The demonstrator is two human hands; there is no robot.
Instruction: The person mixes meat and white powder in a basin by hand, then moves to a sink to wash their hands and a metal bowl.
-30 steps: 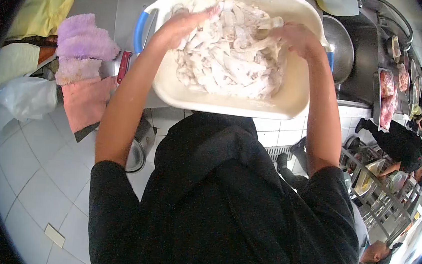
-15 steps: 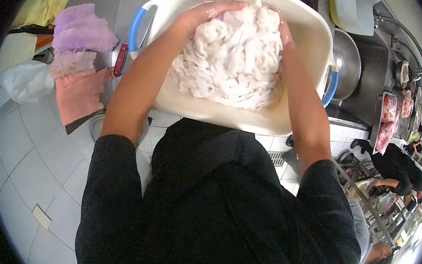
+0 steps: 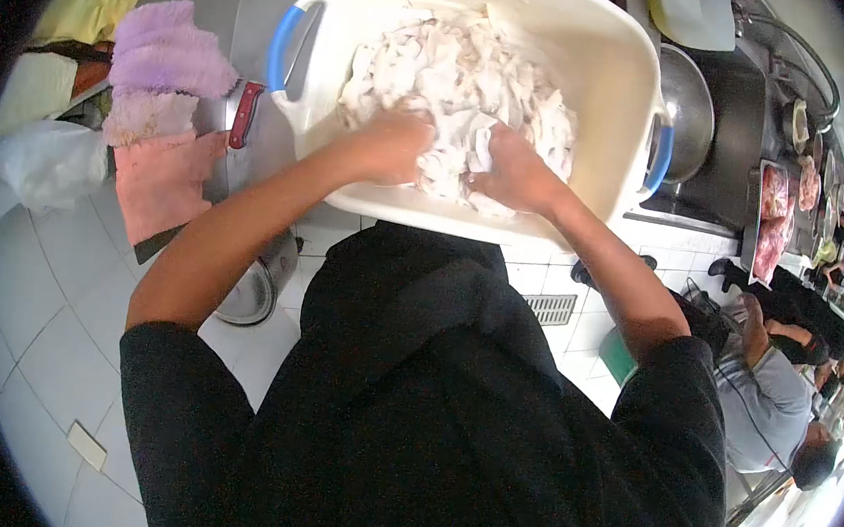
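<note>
A large cream basin (image 3: 612,99) with blue-grip handles holds a heap of wet, whitish strips of food (image 3: 459,66), coated in a milky film. Both hands work at the near side of the heap. My left hand (image 3: 402,149) is pushed in among the strips, its fingers buried out of sight. Opposite it, my right hand (image 3: 514,168) curls round a clump of the strips, thumb showing on the near side. A small gap filled with strips separates the two hands.
Left of the basin lie a red-handled knife (image 3: 244,115), a purple cloth (image 3: 172,51) and a salmon-coloured cloth (image 3: 163,181). A metal bowl (image 3: 686,116) sits at right, beyond it trays of red meat (image 3: 772,224). A person in grey (image 3: 766,404) is at far right.
Both hands have come from the far side of the heap to its near side, closer together. The heap has spread toward the far wall. The person in grey shows more fully.
</note>
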